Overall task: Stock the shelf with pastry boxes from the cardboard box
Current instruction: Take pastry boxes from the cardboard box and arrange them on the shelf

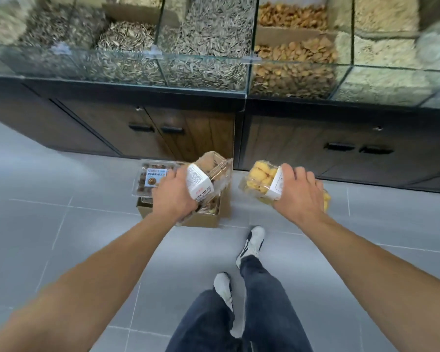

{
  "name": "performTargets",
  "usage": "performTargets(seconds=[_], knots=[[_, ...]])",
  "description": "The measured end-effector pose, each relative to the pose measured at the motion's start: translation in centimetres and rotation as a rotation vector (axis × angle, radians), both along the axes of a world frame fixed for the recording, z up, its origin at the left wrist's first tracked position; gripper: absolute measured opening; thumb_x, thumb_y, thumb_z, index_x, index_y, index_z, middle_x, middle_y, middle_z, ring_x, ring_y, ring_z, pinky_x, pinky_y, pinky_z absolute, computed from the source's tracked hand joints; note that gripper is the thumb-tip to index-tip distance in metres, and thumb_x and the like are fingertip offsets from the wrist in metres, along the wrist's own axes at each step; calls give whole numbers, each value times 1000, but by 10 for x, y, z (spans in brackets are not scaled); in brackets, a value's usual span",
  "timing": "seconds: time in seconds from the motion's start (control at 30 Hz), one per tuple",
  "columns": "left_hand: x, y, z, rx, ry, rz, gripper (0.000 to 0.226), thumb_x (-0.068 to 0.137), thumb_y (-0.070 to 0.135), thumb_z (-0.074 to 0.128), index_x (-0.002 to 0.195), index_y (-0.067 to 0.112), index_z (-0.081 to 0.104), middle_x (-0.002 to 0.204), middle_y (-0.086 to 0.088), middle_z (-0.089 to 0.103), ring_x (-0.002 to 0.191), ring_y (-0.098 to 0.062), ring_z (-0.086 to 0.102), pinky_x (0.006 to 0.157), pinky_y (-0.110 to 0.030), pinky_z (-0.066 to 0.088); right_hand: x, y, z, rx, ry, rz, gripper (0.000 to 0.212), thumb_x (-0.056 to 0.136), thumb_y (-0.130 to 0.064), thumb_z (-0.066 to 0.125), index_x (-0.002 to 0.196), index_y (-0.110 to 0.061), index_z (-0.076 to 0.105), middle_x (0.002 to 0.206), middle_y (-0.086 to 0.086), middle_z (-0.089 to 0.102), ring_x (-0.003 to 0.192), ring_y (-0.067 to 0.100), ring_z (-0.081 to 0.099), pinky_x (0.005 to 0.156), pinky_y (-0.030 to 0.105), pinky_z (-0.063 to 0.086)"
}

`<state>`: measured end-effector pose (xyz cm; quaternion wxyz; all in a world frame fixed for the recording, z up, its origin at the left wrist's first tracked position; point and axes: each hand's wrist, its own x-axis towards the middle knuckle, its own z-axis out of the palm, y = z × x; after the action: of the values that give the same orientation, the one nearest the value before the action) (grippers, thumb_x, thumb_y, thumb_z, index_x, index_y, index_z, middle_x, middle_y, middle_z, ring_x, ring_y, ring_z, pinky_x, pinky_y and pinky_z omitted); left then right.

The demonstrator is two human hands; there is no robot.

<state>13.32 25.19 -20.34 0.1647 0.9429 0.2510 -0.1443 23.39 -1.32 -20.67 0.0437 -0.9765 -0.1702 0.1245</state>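
Dark jeans (259, 313) and pale sneakers (252, 243) fill the bottom of the view, planted on smooth grey floor tiles (48, 194) just behind an open cardboard box (203, 219). Each hand has a clear plastic pastry box lifted above the floor: the left hand (174, 193) wraps the end of a tilted box of brown pastries (208, 174) with a white paper label, directly over the carton, and the right hand (301, 193) curls round a box of yellow pastries (261, 181), held beside the carton. More clamshells stay in the carton, one labelled pack (153, 180) lying flat on top. No shelf for them shows — only glass bulk bins (203, 69) of striped seeds and nuts over dark wooden cabinet doors (163, 138). The risk, I think, lies in the thin, slick, springy plastic: gripped one-handed by an end and tilted, a lid could pop or a box slip, and crumbly pastries would crack or spill; the glass bin edge is a knock hazard on the way up.
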Motion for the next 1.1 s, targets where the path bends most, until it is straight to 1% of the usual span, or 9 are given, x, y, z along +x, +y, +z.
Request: performTargets(seconds=[0.13,0.23,0.33,0.53,0.7,0.8,0.9,1.0,1.1], knots=[[-16,-40,36,33,-35,-157,91,57,43,84,129,28,31,119,-3,52,109,-25,52,84,-49,52,-32,-55,45,27,-69,-102,84,68,-54,80,132,-26,36,119,6,50,109,29,46,92,42,36],[-12,-77,64,50,-57,-264,90,62,42,84,133,28,30,120,-2,50,109,-24,51,85,-45,50,-48,-100,76,34,-100,-187,86,68,-59,79,134,-25,36,120,6,49,109,29,47,92,42,37],[-1,-120,90,92,-71,-374,89,66,43,81,136,26,30,125,-3,49,113,-25,50,88,-46,46,-58,-148,103,38,-144,-262,87,67,-61,78,134,-25,35,118,5,50,107,27,48,90,41,38],[43,-227,126,144,-126,-538,92,65,42,82,138,26,30,128,-4,50,114,-24,50,89,-44,49,-57,-265,137,36,-178,-373,91,65,-62,79,135,-26,33,120,5,51,108,25,48,92,41,42],[96,-333,154,141,-197,-625,93,61,42,82,138,27,32,123,-3,52,110,-25,52,86,-45,50,-34,-378,160,24,-232,-448,91,62,-63,79,133,-27,35,117,4,51,105,25,49,90,42,44],[132,-392,173,119,-246,-621,90,58,43,80,135,27,35,118,-3,53,108,-27,53,84,-45,50,-10,-443,177,7,-265,-467,90,61,-64,78,131,-27,37,116,4,52,103,25,50,87,41,43],[167,-443,192,66,-287,-598,100,56,40,85,141,23,35,124,-5,54,110,-28,54,88,-47,51,17,-498,195,1,-283,-471,88,62,-59,79,133,-27,37,117,4,52,104,25,50,87,41,42],[202,-485,212,28,-334,-588,105,54,37,89,142,19,35,124,-7,56,106,-28,55,84,-45,53,50,-540,215,4,-316,-465,85,65,-53,77,135,-26,37,119,5,52,106,27,50,88,41,41],[243,-513,229,26,-368,-577,111,52,36,89,146,18,32,128,-8,55,109,-29,56,83,-40,52,93,-567,233,28,-347,-467,86,66,-54,73,138,-25,35,121,7,51,109,30,49,91,43,41]])
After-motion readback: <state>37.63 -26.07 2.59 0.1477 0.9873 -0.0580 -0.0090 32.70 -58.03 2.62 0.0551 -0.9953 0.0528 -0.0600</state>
